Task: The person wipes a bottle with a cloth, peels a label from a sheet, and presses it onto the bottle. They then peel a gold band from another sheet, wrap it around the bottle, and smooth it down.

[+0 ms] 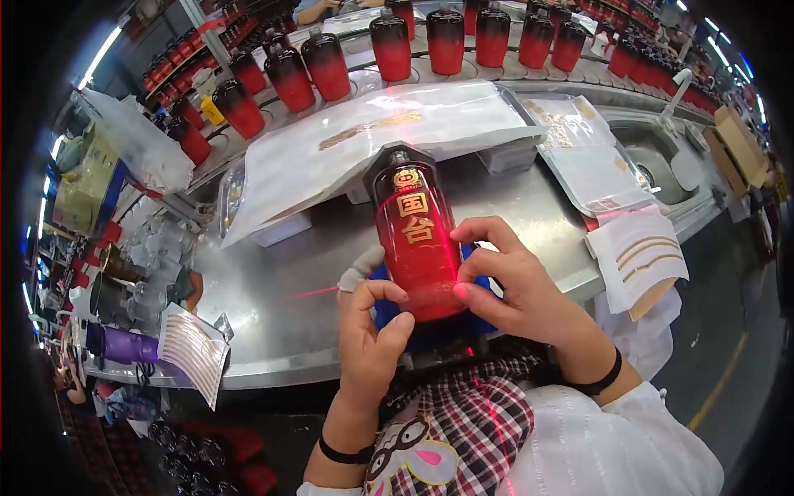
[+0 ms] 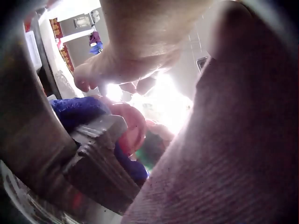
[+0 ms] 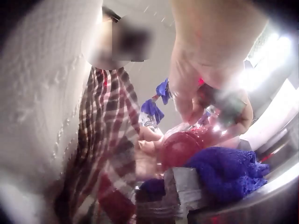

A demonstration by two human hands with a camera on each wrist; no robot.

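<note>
A red bottle (image 1: 418, 240) with a black shoulder and gold characters lies tilted in front of the person, its base toward the body. Under it shows a blue padded cloth (image 3: 229, 172). Across the lower front of the bottle is a thin clear film strip (image 1: 436, 290). The left hand (image 1: 372, 322), a grey cover on one finger (image 1: 361, 270), has its thumb and a bent finger at the strip's left end. At the other end, the right hand (image 1: 521, 285) pinches with thumb and finger, another fingertip near the bottle's side. Glare blurs the left wrist view.
Behind the bottle, a white sheet (image 1: 364, 132) covers a tray. Sheets with gold strips (image 1: 641, 252) lie at the right, near a sink (image 1: 649, 157). A striped sheet (image 1: 194, 347) and purple cup (image 1: 124, 343) stand at the left. Several red-black bottles (image 1: 447, 41) line the conveyor.
</note>
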